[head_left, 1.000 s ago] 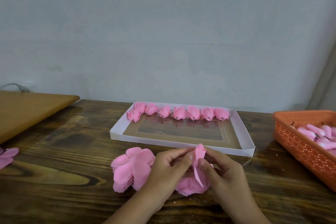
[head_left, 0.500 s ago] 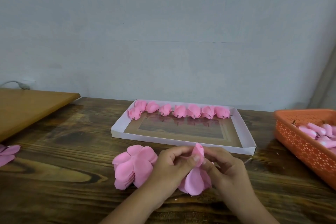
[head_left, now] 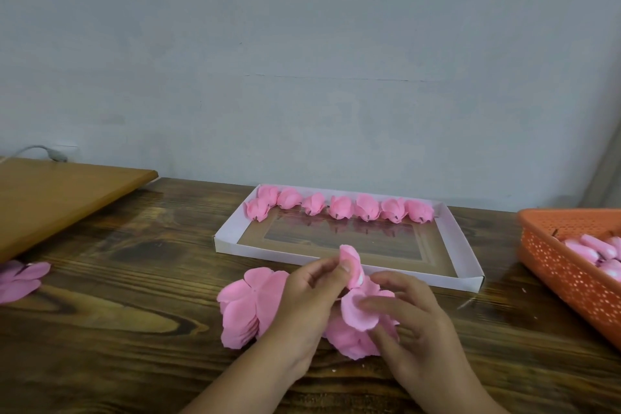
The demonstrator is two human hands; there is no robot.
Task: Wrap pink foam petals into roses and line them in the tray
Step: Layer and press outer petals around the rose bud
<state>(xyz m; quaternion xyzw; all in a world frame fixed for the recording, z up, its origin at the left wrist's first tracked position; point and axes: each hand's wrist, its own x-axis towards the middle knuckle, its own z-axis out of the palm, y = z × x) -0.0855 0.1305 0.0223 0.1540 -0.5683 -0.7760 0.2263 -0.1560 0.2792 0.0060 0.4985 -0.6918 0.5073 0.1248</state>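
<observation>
My left hand point(head_left: 311, 302) pinches a half-rolled pink rose bud point(head_left: 351, 264) between thumb and fingers, just in front of the white tray point(head_left: 232, 242). Below the bud, my right hand point(head_left: 408, 323) holds a loose pink petal point(head_left: 354, 311) with thumb and fingertips. A stack of flat pink foam petals point(head_left: 248, 306) lies on the wooden table left of my hands, and more petals point(head_left: 349, 339) lie under them. Several finished pink roses point(head_left: 341, 207) stand in a row along the tray's far edge.
An orange perforated basket point(head_left: 564, 265) with pink pieces stands at the right edge. A few pink petals point(head_left: 20, 279) lie at the far left. A light wooden board point(head_left: 57, 191) overlaps the table's back left corner. A grey wall rises behind.
My right hand let go of the bud's top and dropped lower onto a loose petal. My left hand keeps pinching the bud, now alone.
</observation>
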